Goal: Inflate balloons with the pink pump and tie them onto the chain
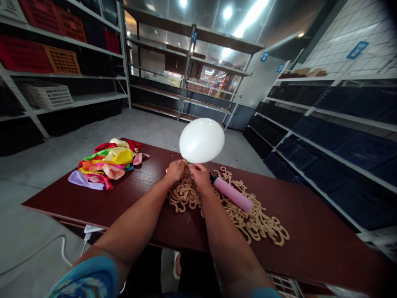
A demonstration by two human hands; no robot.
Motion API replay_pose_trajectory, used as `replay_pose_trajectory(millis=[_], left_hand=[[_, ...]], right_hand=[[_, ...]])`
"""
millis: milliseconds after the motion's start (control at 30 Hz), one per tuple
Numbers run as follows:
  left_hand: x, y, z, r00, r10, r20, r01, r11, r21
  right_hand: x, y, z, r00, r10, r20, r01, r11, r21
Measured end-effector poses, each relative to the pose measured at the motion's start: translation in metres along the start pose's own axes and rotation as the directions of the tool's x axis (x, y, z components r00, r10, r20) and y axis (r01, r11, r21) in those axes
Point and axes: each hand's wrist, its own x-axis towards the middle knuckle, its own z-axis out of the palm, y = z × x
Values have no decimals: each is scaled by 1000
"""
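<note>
A blown-up white balloon [202, 140] stands above the table, its narrow end down between my two hands. My left hand [176, 170] is closed, fingers pinched by the balloon's neck. From the other side my right hand [200, 177] pinches at the same neck with thumb and fingers. The neck itself is mostly hidden by the fingers. Under and around both hands lies a heap of tan, curly, cord-like strands [260, 223]. A pink hand pump [234, 194] with a dark end rests on this heap, just right of my right hand.
On the left of the dark red table [136, 203] lies a pile of limp, colourful balloons [105, 163]. Shelves with red and orange crates [62, 60] stand at left, a metal rack [186, 74] behind, and shelves of dark blue crates [341, 149] at right. A white cable [63, 248] hangs at the left.
</note>
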Motion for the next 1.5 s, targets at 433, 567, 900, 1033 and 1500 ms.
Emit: replay_pose_trajectory(millis=[433,567,900,1033,1500], left_hand=[[4,-8,1,975,220,-10,-174,799,576],[2,-11,4,969,236,72,-228,748,624],[-8,-6,6,954,260,152,-283,600,748],[-8,-6,7,952,223,211,-301,545,783],[1,-12,7,938,264,223,-345,750,565]], right_hand=[[4,1,-9,889,-404,215,447,869,-213],[5,1,-7,937,-319,145,331,941,-75],[3,-6,-7,967,189,173,-225,949,223],[3,-7,-7,974,191,126,-208,969,137],[7,4,-8,965,-256,-50,206,865,-457]])
